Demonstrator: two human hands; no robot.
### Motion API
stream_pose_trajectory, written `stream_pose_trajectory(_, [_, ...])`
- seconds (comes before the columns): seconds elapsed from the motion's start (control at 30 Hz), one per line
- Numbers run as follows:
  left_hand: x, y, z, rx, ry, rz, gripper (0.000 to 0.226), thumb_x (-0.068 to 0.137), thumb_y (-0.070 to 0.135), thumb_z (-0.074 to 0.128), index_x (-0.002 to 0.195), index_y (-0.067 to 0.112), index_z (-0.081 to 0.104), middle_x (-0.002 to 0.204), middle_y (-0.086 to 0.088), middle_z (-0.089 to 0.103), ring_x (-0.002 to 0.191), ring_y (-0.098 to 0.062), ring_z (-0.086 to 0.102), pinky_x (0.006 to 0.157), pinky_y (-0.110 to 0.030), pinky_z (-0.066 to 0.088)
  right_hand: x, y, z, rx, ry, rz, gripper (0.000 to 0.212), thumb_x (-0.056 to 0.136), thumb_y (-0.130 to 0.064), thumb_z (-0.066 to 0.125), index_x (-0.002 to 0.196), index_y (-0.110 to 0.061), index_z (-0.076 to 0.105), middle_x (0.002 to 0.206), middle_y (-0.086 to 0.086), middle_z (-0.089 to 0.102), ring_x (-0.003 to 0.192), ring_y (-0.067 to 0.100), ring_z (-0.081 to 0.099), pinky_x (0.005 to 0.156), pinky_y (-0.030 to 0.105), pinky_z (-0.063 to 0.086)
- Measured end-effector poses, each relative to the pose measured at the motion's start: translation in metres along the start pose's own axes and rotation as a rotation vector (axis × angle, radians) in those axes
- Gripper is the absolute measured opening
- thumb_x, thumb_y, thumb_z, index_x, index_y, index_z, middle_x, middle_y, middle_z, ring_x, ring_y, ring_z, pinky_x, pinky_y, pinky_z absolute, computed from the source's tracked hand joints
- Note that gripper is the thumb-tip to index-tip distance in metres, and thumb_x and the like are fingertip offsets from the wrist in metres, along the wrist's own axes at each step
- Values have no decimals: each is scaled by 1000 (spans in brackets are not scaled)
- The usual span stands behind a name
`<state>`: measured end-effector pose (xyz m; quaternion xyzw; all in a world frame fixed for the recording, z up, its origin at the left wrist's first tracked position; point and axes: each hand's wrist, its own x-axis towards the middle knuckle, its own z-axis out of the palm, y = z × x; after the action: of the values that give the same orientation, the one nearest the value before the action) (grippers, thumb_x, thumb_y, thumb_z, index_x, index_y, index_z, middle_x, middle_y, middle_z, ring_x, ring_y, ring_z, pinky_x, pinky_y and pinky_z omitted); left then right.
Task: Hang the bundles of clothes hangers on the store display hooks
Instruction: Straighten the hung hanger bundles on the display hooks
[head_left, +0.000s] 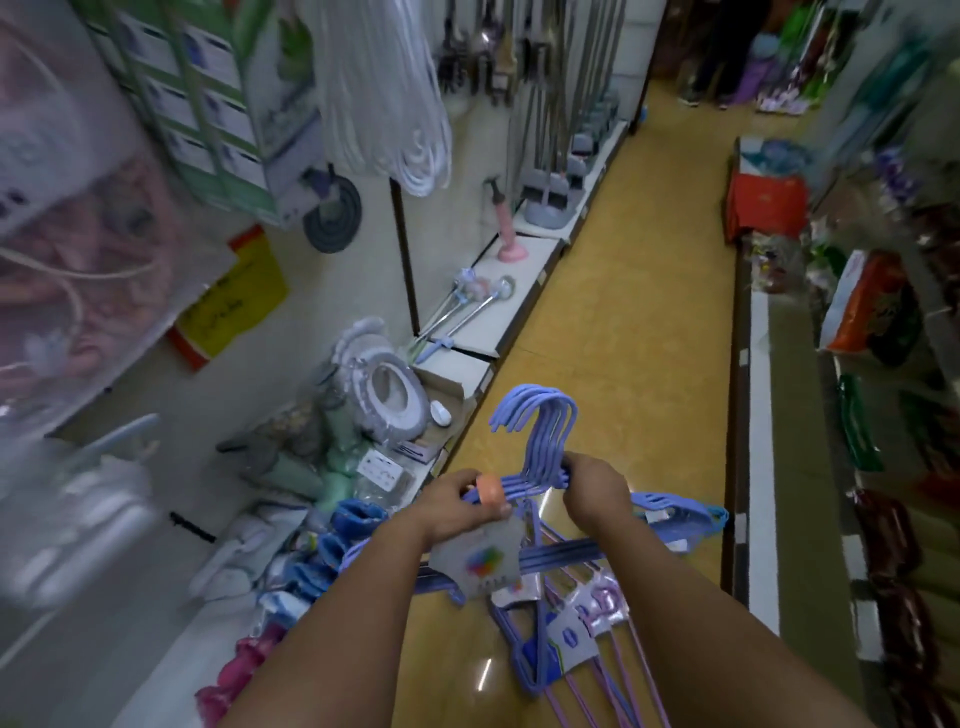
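I hold a bundle of blue clothes hangers (545, 431) in front of me over the aisle floor, its hooks pointing up and to the left. My left hand (457, 506) grips the bundle's left shoulder, where an orange band (491, 491) wraps the hangers. My right hand (595, 491) grips the bundle just right of the hook necks. A grey label card (480, 558) hangs from the bundle under my left hand. More bundles of blue and purple hangers (571, 639) lie on the floor below.
The yellow aisle floor (623, 291) runs ahead between shelves. On the left, a white wall panel carries white hangers (384, 88), a grey coil (332, 218) and boxed goods. A low shelf (524, 291) holds a pink plunger. Packaged goods line the right shelves (878, 322). A person's legs stand far down the aisle.
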<state>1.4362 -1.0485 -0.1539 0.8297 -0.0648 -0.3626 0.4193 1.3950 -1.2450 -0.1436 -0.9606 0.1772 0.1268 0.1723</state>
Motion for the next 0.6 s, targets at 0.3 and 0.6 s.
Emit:
stream_pose_trajectory(0.3, [-61,-1,-1,107,374,-12,53,87,59,55,125,23,59,119,-5,64,106,-25,59,90,-43,48,-5,-55,-11,-25,-66,-246,39,90,-7,45,125,-18,56,125,9,62,113,30,57,87,34,46])
stream_pose_trajectory(0.6, [-145,-31,36,197,649,-363,65,93,62,36,142,20,39,152,-8,26,135,-32,29,107,-47,33,-58,-95,8,-149,-108,-594,30,94,-7,46,120,-15,59,116,12,64,103,32,60,82,38,50])
